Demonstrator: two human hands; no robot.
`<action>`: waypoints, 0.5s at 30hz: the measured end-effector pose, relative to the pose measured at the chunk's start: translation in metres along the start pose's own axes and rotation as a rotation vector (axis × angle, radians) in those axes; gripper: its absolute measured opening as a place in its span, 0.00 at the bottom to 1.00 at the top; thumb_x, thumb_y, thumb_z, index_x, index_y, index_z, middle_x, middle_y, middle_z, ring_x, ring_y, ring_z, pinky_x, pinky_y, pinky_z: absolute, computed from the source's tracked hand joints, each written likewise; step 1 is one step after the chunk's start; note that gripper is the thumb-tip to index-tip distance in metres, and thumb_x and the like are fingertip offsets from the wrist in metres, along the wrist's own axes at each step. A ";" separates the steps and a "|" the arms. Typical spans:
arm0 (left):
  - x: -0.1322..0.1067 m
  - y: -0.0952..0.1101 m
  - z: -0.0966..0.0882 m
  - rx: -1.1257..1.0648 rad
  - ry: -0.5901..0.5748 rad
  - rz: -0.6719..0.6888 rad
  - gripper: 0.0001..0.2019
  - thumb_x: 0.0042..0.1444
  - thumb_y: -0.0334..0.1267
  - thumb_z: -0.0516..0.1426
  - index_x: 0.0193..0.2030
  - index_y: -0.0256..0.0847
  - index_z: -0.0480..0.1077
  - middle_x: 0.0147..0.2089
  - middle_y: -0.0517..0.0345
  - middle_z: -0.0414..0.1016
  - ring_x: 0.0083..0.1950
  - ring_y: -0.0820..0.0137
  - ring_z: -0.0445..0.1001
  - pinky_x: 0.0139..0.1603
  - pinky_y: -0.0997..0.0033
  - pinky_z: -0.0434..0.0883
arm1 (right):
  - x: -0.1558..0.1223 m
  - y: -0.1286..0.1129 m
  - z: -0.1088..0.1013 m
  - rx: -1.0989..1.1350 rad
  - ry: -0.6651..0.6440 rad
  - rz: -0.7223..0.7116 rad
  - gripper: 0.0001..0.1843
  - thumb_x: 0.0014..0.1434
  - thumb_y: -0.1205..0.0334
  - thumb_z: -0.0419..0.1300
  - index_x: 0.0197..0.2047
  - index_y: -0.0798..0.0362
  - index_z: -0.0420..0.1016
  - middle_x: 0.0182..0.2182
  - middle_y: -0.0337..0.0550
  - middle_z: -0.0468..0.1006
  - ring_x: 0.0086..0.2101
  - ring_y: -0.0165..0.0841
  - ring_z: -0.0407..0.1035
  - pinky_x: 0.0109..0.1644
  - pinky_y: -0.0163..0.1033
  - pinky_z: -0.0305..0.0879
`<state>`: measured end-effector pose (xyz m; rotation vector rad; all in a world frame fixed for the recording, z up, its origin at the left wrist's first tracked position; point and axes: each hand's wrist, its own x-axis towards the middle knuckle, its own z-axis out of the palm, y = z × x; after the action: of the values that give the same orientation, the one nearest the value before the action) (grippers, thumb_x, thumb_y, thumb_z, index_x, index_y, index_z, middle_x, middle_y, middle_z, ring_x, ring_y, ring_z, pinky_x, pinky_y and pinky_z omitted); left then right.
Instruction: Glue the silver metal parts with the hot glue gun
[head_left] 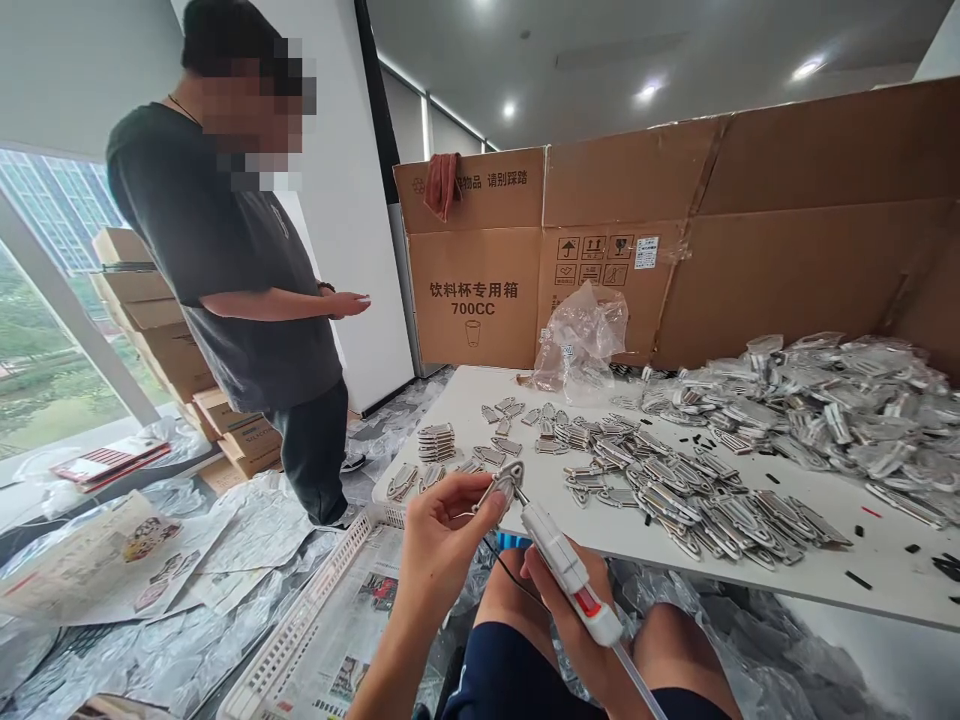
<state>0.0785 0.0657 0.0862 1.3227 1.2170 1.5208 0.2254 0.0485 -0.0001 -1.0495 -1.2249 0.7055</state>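
Observation:
My left hand (442, 530) pinches a small silver-grey metal piece (511, 474) with a pointed, looped end, just above the table's near edge. Wrapped around a white corded electric screwdriver (559, 553) with a red switch is my right hand (574, 625). The tool tilts up to the left, and its thin bit meets the piece; whether a screw sits there is too small to tell. Beyond my hands, similar metal pieces (697, 495) lie heaped on the white table (495, 530). A neat stack of them (436, 443) stands at the table's left.
A white plastic basket (300, 625) lined with newspaper lies left of my legs. Bagged pieces (847, 400) are piled at the right. Cardboard (480, 270) walls the table's back. Another person (247, 270) stands at left, one hand held out. Plastic film covers the floor.

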 end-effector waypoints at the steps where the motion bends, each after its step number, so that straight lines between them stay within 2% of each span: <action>1: -0.001 0.001 0.000 0.005 0.004 0.000 0.15 0.52 0.49 0.74 0.40 0.41 0.86 0.37 0.51 0.88 0.40 0.59 0.87 0.40 0.66 0.85 | -0.001 -0.003 -0.003 -0.016 -0.015 -0.006 0.33 0.66 0.30 0.60 0.22 0.46 0.71 0.20 0.41 0.71 0.23 0.40 0.69 0.29 0.45 0.67; 6: -0.003 0.004 0.001 0.019 0.003 0.002 0.14 0.50 0.48 0.75 0.39 0.42 0.86 0.35 0.51 0.88 0.38 0.59 0.87 0.39 0.66 0.86 | -0.003 -0.001 -0.013 -0.071 -0.105 -0.020 0.27 0.73 0.38 0.58 0.27 0.48 0.70 0.22 0.37 0.68 0.24 0.35 0.64 0.30 0.42 0.58; 11: -0.004 0.007 0.002 0.024 0.002 0.017 0.14 0.50 0.49 0.74 0.38 0.43 0.86 0.35 0.51 0.88 0.37 0.58 0.88 0.39 0.66 0.86 | -0.005 0.011 -0.016 -0.050 -0.203 0.005 0.25 0.74 0.40 0.57 0.31 0.48 0.68 0.25 0.36 0.66 0.27 0.34 0.61 0.33 0.40 0.58; 15: -0.006 0.010 0.002 0.055 0.018 0.051 0.12 0.51 0.48 0.73 0.38 0.43 0.86 0.35 0.52 0.88 0.37 0.58 0.88 0.37 0.66 0.86 | -0.007 0.011 -0.014 -0.031 -0.203 0.002 0.26 0.75 0.40 0.55 0.29 0.48 0.65 0.25 0.35 0.65 0.27 0.33 0.60 0.33 0.40 0.57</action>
<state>0.0822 0.0577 0.0941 1.3878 1.2536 1.5478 0.2389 0.0433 -0.0131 -1.0232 -1.4126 0.8118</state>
